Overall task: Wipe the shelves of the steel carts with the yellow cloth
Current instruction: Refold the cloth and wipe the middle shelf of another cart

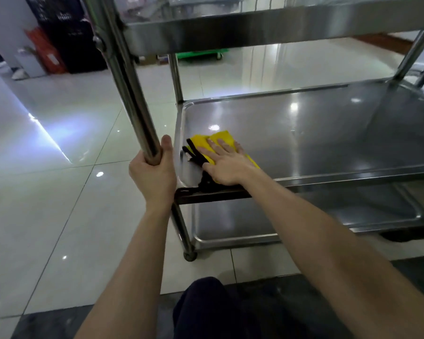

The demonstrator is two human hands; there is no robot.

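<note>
Beyond the knee [206,304], right grip [227,165], fingers spread flat, presses cloth [224,136] at the near-left corner of the middle shelf [328,133], whose long axis runs rightward; left grip [154,172] clasps the post [132,101].

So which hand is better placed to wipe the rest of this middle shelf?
Right. The right hand lies flat on the yellow cloth at the left end of the middle shelf; the left hand grips the cart post, away from the cloth.

Bare middle shelf [328,133] rightward — upper shelf [255,30] overhead
</note>
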